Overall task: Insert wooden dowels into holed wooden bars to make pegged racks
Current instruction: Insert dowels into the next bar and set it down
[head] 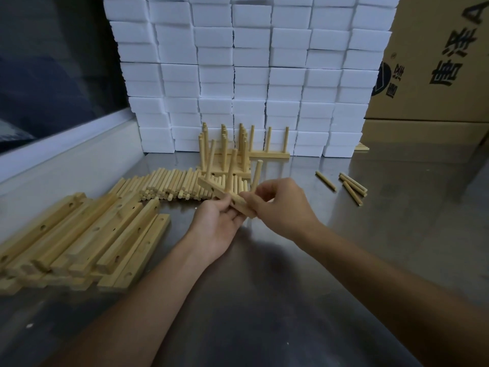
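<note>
- Holding: left hand (219,221), palm up, fingers curled under the bar (227,198), keeping it raised and tilted so its holes face the other hand.
- Right hand (280,205) pinches a dowel (256,176) upright at the bar's near end, apparently seating it; two dowels already stand in the bar.
- Stock: loose dowels (172,186) and holed bars (79,234) lie left, within reach.
- Finished racks (238,149) stand behind, against white blocks (251,75).
- Spare dowels (352,186) lie right on the steel table (291,287).

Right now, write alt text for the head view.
A person's left hand holds a pale holed wooden bar with two dowels standing in it, while the right hand pinches a third round wooden dowel at its near end, above a steel table strewn with loose dowels.
</note>
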